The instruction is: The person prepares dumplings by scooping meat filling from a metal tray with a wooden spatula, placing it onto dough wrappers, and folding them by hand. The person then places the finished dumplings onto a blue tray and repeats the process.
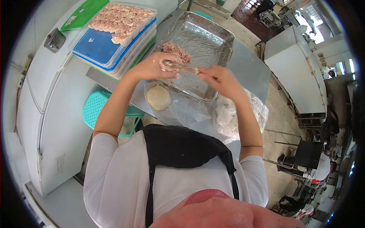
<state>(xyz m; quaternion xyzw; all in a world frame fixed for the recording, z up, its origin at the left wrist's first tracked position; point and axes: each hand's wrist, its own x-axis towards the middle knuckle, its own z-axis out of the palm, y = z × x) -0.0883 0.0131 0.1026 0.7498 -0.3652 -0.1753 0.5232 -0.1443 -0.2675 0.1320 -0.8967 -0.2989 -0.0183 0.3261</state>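
Observation:
My left hand (161, 67) is curled around a dumpling, mostly hidden by the fingers, above the near left corner of a metal tray (207, 89). My right hand (222, 80) grips the handle of a flat spreading tool (182, 67), its blade reaching into my left hand. Behind my left hand, a mound of pink minced meat (176, 51) lies in the tray's left side. A stack of round dough wrappers (158, 97) rests on plastic just below my left hand.
At left stand stacked plastic containers (133, 57); the top one holds rows of filled dumplings (121, 19). A green lid (83, 14) and metal cup (55, 40) sit beyond. Plastic bags (228, 117) lie at right. A turquoise stool (97, 108) stands below the table.

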